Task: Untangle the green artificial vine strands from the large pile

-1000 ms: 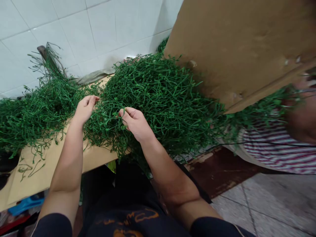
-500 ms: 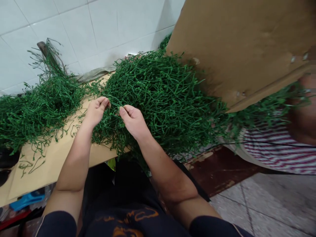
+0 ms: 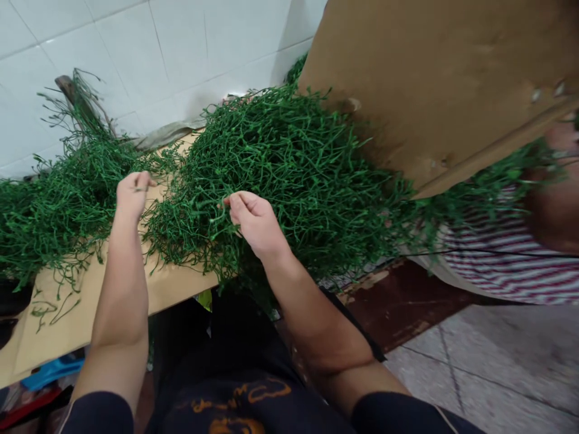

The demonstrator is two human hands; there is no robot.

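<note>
A large heap of thin green plastic-looking stems [image 3: 289, 150] with small budded tips lies in front of me. At its left front edge, my right hand [image 3: 254, 218] is closed, thumb against forefinger, pinching a green stem [image 3: 221, 211]. My left hand [image 3: 132, 196] is over the cardboard sheet [image 3: 181, 289], between the big heap and a second pile of green stems [image 3: 63, 199] at the left. Its fingers are bent together and slightly blurred, with a short bit of green showing at them.
A big brown cardboard panel [image 3: 434, 90] stands tilted at the right. Beyond it, another person's arm [image 3: 554, 205] and striped clothing [image 3: 493, 259] show. White wall tiles [image 3: 126, 48] rise behind. A few loose stems [image 3: 56, 310] lie at the cardboard's left, above a blue object [image 3: 54, 371].
My left hand has moved left, away from my right hand and the large heap. My right hand has shifted slightly right, still pinched. The view has moved a little.
</note>
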